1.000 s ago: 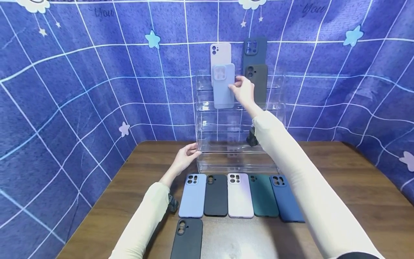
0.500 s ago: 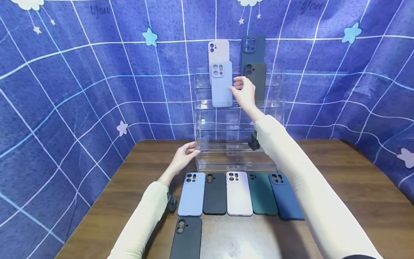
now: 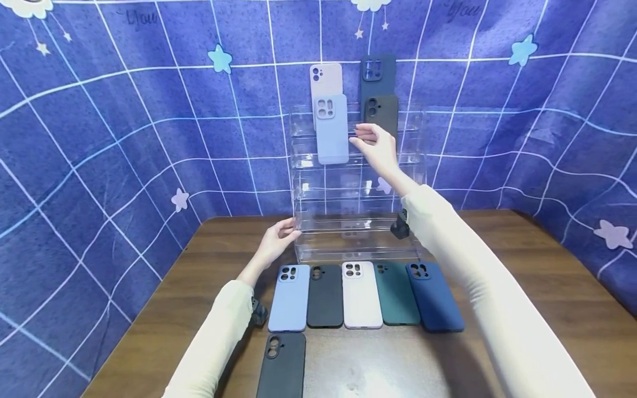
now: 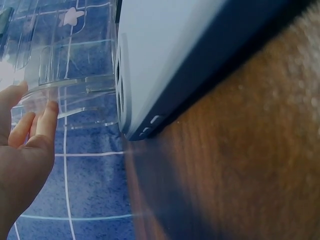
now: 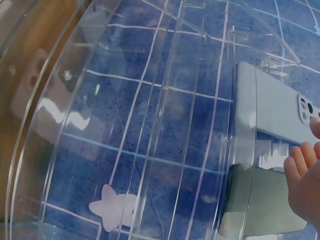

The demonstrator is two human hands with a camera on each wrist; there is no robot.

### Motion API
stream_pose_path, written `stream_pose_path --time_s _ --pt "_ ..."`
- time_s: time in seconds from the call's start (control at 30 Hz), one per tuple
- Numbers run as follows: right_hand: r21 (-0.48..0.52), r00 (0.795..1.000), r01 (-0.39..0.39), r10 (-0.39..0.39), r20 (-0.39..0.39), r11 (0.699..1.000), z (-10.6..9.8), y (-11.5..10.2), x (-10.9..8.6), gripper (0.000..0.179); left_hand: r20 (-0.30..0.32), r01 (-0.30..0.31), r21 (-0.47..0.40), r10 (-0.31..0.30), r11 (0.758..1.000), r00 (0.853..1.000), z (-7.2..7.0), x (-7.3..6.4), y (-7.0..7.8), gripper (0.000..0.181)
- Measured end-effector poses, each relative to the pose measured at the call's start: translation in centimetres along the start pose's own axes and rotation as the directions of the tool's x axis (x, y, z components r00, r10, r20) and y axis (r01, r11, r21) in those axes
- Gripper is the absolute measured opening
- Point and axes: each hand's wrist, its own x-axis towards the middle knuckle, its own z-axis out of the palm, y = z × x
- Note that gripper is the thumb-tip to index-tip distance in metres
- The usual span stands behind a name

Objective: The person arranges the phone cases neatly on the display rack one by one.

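Note:
A clear tiered display rack (image 3: 358, 190) stands at the back of the table. On its upper tiers lean a light blue phone case (image 3: 332, 135) in front of a pale pink one (image 3: 325, 80), and a dark grey-green case (image 3: 382, 108) in front of a dark blue one (image 3: 385, 77). My right hand (image 3: 378, 146) is just right of the light blue case, fingers loosely bent, holding nothing, and partly covers the dark grey-green case. Low on the rack's left side, my left hand (image 3: 275, 241) pinches the clear edge between thumb and fingers, as the left wrist view shows.
In front of the rack lies a row of phone cases: light blue (image 3: 290, 301), black (image 3: 325, 301), white (image 3: 362, 301), green (image 3: 398, 298) and dark blue (image 3: 438, 304). Another black case (image 3: 283, 367) lies nearer. A patterned blue curtain (image 3: 149, 110) hangs behind the wooden table (image 3: 527, 265).
My right hand has let go of the light blue case and drawn back a little to the right. The case stays leaning on the rack. My left hand keeps its grip on the edge.

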Motion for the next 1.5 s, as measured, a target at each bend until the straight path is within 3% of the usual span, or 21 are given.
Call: stream_pose_path --time_s 0.63,0.9,1.07,1.27,1.5 --pt "-0.063 0.995 -0.043 0.049 0.092 0.997 -5.1 0.0 -4.7 0.050 0.005 -0.039 0.014 0.039 0.999 0.999 -0.2 -0.1 -0.5 0.052" --pt "-0.048 0.997 -0.061 0.063 0.048 0.997 -7.1 0.7 -5.9 0.049 0.007 -0.024 -0.031 0.025 0.999 1.000 -0.1 -0.3 0.2 0.048" --pt "-0.080 0.995 -0.094 0.097 0.029 0.992 -8.6 1.2 -7.0 0.049 0.002 -0.022 0.005 0.022 1.000 1.000 0.1 -1.0 1.5 0.046" --pt "-0.104 0.997 -0.079 0.080 0.007 0.991 -10.2 1.4 -8.7 0.047 0.000 -0.046 0.029 0.046 0.999 0.999 0.1 -0.4 0.1 0.052" --pt "-0.143 0.998 -0.054 0.056 0.009 0.988 -11.2 -0.4 -11.4 0.040 0.010 -0.043 0.012 0.043 0.999 0.999 0.0 -2.2 2.9 0.049"
